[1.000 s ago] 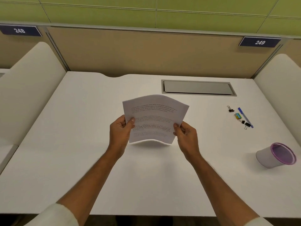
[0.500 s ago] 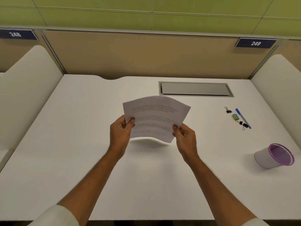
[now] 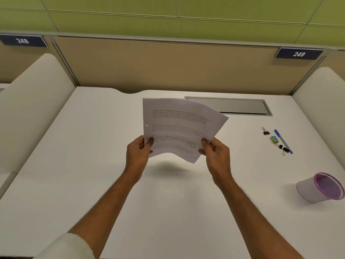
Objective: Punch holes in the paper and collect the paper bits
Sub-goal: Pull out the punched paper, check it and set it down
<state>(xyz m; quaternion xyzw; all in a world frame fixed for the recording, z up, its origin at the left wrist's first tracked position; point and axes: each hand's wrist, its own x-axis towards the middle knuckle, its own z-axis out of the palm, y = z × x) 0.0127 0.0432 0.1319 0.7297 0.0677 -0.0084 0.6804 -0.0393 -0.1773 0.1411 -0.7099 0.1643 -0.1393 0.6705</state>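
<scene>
Both hands, left (image 3: 138, 154) and right (image 3: 216, 155), pinch printed paper (image 3: 177, 126) below signs 248 (image 3: 22, 41), 249 (image 3: 298, 53).

Wears a pale, off-white sleeve (image 3: 69, 247) on the left arm, seen at the near left corner of the view. Looks like plain soft cloth, loosely creased, with a rounded edge where it ends partway along the arm. Leaves the left forearm (image 3: 112, 206) bare from that edge to the left hand (image 3: 138, 154). Shows the right forearm (image 3: 248, 212) bare from the near edge of the view to the right hand (image 3: 216, 156). Too blurred at the fingertips to tell the nails.
</scene>
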